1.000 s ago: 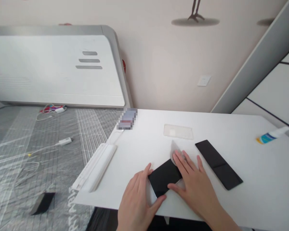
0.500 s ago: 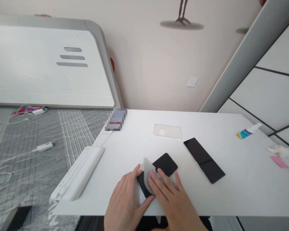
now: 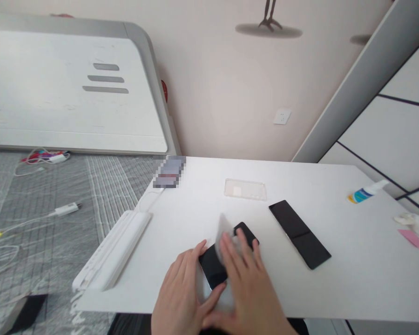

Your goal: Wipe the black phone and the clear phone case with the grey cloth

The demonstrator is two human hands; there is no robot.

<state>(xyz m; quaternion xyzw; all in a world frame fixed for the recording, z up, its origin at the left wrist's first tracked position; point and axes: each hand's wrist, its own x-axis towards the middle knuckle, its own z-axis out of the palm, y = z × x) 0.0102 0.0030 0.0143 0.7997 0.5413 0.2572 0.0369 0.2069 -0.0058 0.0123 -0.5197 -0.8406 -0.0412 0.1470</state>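
A black smartphone (image 3: 213,267) lies slanted on the white table near its front edge. My left hand (image 3: 183,291) steadies it, with the thumb on the near edge and the fingers at the left end. Under the fingers of my right hand (image 3: 249,281) is a thin pale cloth (image 3: 222,228), pressed against the phone's screen. That hand hides the middle of the phone and part of the cloth. To the right lies a second, longer black phone (image 3: 300,235). Behind them rests a clear phone case (image 3: 245,190).
A white power strip-like bar (image 3: 120,251) lies along the table's left edge. Near the back left corner is a blurred-out phone-shaped object (image 3: 169,171). A small spray bottle (image 3: 365,191), a pink slip (image 3: 412,238) and crumpled tissue (image 3: 417,223) lie at the right.
My right hand has slid the cloth up and right along the phone, baring more of the screen's left end. My left hand stays on the phone.
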